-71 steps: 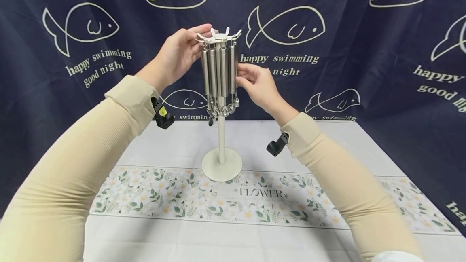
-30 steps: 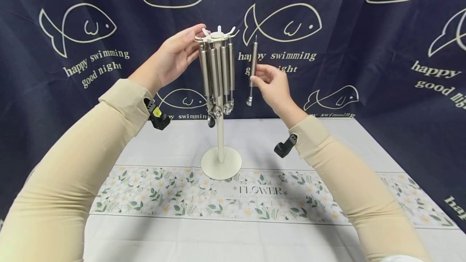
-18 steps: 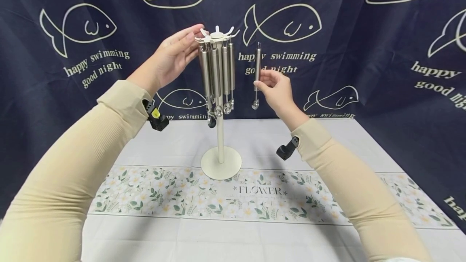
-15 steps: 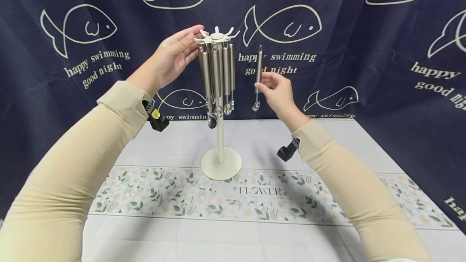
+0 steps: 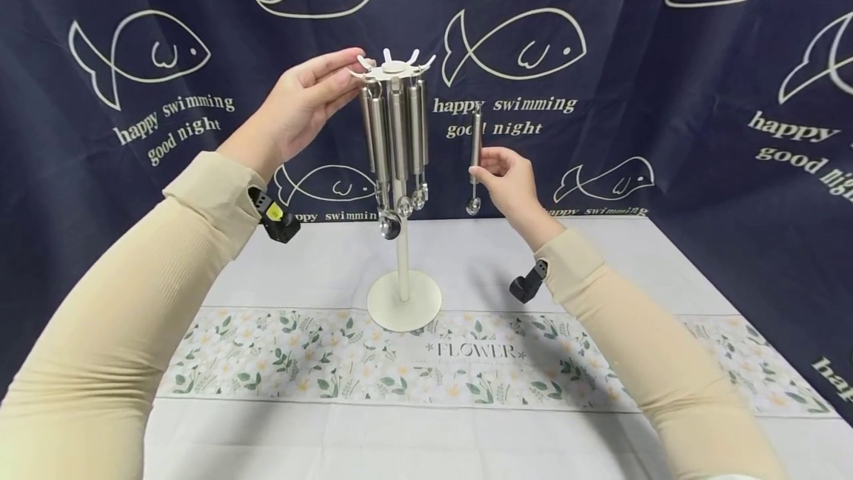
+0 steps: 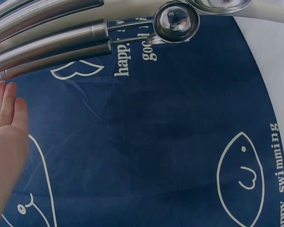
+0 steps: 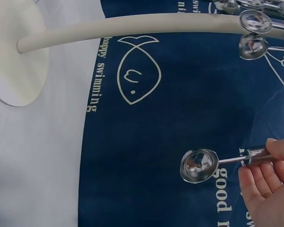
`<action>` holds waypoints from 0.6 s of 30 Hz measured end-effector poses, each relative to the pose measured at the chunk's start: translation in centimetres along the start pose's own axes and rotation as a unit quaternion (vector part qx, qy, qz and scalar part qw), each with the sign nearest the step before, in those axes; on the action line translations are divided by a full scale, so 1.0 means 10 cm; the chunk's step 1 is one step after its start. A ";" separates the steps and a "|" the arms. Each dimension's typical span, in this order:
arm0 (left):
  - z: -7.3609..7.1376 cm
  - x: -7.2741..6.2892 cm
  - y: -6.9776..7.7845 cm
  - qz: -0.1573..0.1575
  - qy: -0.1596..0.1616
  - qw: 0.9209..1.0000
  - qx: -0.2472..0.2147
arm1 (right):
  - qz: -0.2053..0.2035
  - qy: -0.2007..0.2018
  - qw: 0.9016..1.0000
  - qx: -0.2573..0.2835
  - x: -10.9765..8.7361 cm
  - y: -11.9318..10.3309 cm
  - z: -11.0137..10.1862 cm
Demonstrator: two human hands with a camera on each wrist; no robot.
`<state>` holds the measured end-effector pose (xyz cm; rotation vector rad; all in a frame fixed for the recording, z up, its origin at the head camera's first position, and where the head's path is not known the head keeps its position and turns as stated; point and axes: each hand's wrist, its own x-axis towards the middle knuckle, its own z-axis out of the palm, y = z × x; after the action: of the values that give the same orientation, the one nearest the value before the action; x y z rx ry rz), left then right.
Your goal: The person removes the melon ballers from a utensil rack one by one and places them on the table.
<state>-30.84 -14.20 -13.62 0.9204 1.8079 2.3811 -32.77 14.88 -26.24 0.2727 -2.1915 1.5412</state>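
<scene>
In the head view my right hand [image 5: 512,185] pinches a steel measuring spoon [image 5: 476,141] by the lower handle between thumb and fingers. It is held upright, bowl down, apart from the stand. The right wrist view shows its round bowl [image 7: 199,165]. Several similar spoons [image 5: 397,132] of differing bowl sizes hang from a white hook stand [image 5: 403,250]. My left hand [image 5: 296,110] is at the stand's hooked top, its fingers extended against the left edge; some fingertips are hidden behind the hooks. In the left wrist view its fingers [image 6: 8,106] look straight beside the handles.
The stand's round base [image 5: 404,310] sits on a white-covered table [image 5: 320,439] crossed by a floral strip [image 5: 266,354] printed "FLOWER". A dark blue curtain [image 5: 373,28] with fish drawings hangs close behind. Black wrist mounts [image 5: 529,282] sit on both cuffs.
My right hand has taken the measuring spoon off the stand, moved it right, then lowered it somewhat. The hanging spoons have turned a little with the stand's top; my left hand stays beside it.
</scene>
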 end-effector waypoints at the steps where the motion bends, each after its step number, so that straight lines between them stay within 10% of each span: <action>1: -0.01 -0.01 0.00 0.002 0.001 1.000 0.002 | 0.002 0.000 1.000 -0.002 0.00 0.01 0.01; 18: 0.03 -0.01 0.03 0.005 0.040 0.998 0.043 | 0.067 -0.008 0.998 -0.004 -0.05 0.21 0.04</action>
<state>-30.52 -14.04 -13.34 0.8564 1.9539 2.3962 -33.32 15.22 -28.38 0.1378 -2.2690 1.6051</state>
